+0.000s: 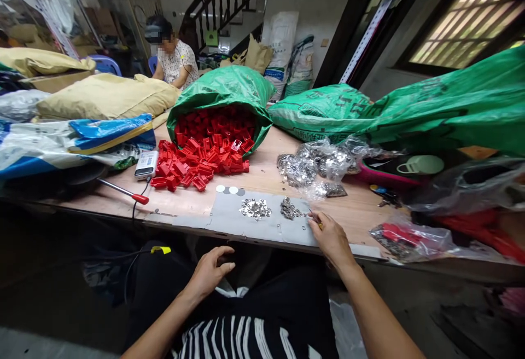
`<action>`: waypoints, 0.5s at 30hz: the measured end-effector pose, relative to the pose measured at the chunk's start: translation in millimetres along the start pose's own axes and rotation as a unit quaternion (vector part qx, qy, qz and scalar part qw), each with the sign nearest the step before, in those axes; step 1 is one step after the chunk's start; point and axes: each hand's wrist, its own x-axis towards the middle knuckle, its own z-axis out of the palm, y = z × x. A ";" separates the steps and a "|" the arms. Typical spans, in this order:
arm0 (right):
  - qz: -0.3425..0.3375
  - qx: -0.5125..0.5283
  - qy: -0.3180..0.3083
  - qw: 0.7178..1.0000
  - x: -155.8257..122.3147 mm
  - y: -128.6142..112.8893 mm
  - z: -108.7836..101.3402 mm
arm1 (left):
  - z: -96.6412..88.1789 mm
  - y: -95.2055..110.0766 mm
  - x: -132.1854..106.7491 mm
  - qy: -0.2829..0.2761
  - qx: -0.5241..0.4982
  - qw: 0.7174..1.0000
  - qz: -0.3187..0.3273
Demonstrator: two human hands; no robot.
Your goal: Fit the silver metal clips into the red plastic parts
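My right hand (330, 236) is closed in a pinch at the right end of a grey mat (223, 219). A thin tool (319, 222), dark with a yellowish part, sticks out between its fingertips; its exact kind is too small to tell. Just left of it lies a heap of small dark metal parts (289, 209). Farther left on the mat is a pile of small shiny metal pieces (255, 209). My left hand (210, 272) hovers over my lap in front of the table edge, thumb and fingers apart, holding nothing.
Red plastic housings (192, 162) spill from a green sack (229, 88). Clear bags of metal parts (301, 167) lie behind the mat. A screwdriver with a red handle (140, 198) and a white power bank (146, 164) are at left. Another person (178, 63) sits beyond the table.
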 end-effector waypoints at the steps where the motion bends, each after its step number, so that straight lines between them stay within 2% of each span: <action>1: -0.009 -0.021 -0.003 1.000 3.8 3.5 0.8 | -3.4 4.7 1.0 -0.003 -0.007 1.000 0.013; 5: -0.051 -0.057 -0.014 0.997 15.3 3.9 6.9 | -21.6 27.1 7.8 0.009 -0.026 0.997 0.075; 6: -0.058 -0.061 -0.013 0.996 17.4 3.0 8.8 | -27.0 32.6 10.6 0.026 -0.035 0.996 0.082; 8: -0.069 -0.066 -0.011 0.995 21.1 2.7 12.5 | -38.1 42.0 18.6 0.083 -0.028 0.992 0.091; 11: -0.081 -0.071 -0.003 0.994 24.7 5.7 17.9 | -53.0 49.3 36.4 0.233 0.053 0.964 0.115; 15: -0.082 -0.093 0.021 0.992 23.4 7.8 24.4 | -62.5 49.6 65.4 0.328 0.133 0.928 0.117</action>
